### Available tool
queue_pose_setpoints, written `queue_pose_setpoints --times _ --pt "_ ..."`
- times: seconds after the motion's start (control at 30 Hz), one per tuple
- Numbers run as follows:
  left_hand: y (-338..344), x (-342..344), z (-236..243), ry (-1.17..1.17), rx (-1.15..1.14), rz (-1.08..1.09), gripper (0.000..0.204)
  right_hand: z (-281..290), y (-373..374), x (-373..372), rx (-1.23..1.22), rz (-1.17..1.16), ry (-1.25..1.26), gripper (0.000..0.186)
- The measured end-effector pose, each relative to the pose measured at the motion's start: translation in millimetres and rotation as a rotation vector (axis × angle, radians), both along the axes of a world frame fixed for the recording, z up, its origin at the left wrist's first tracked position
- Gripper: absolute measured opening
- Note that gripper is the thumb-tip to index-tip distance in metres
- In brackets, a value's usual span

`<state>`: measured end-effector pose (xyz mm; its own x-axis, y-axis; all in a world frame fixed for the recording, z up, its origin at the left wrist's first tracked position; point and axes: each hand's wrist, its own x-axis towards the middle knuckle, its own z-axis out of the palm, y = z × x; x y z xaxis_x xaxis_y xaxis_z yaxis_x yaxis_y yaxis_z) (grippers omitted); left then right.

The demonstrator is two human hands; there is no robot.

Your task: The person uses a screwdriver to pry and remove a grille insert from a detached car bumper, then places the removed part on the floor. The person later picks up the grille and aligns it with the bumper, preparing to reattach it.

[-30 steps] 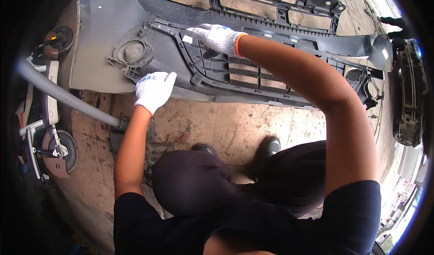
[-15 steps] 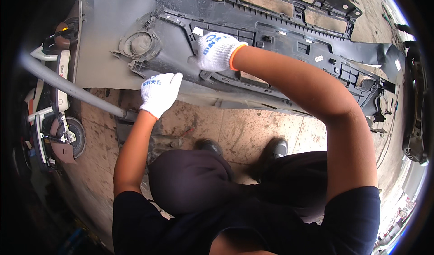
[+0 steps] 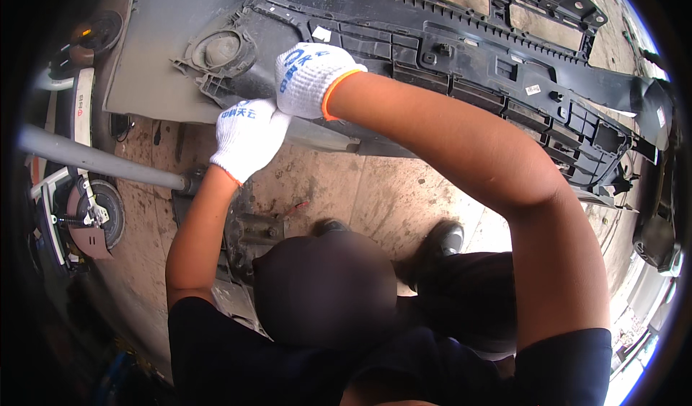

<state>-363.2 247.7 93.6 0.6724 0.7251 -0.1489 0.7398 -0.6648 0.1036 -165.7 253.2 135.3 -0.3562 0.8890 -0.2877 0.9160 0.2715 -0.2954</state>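
Note:
A large grey-black plastic car bumper [image 3: 166, 60] lies across the upper view, with a round housing [image 3: 220, 49], ribs and openings. My left hand [image 3: 249, 136], in a white knit glove, is closed on its near edge below the round housing. My right hand [image 3: 313, 82], gloved alike with an orange cuff, rests on the bumper just above and right of my left hand, close against it. Its fingers are curled down out of sight, so what they hold cannot be made out.
A grey pole [image 3: 101, 154] slants in from the left beside white scooter parts [image 3: 83, 110] with wheels. Dark metal parts [image 3: 256, 229] lie on the stained floor [image 3: 360, 186] below the bumper. More black parts [image 3: 656, 240] line the right side. My knees and shoes show below.
My right hand has moved down and left, from over the grille area to beside my left hand. The bumper's grille section now appears tilted, its openings less visible.

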Motion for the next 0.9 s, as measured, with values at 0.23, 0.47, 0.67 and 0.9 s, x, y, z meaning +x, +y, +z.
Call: queue_pose_setpoints --times 0.23,0.47,0.67,0.9 --pt "11 -14 -1 0.108 -0.166 0.026 0.043 10 31 3 -0.017 -0.295 0.083 0.039" --pt "-9 5 17 -0.275 -0.162 0.280 0.117 5 -28 14 -0.083 -0.178 0.319 0.097" --pt "-21 41 14 -0.736 -0.254 0.125 0.081 11 -48 37 -0.216 -0.679 0.892 0.103" --pt "-29 77 26 -0.513 -0.187 0.055 0.052 -12 -63 44 -0.234 -0.733 1.110 0.103"
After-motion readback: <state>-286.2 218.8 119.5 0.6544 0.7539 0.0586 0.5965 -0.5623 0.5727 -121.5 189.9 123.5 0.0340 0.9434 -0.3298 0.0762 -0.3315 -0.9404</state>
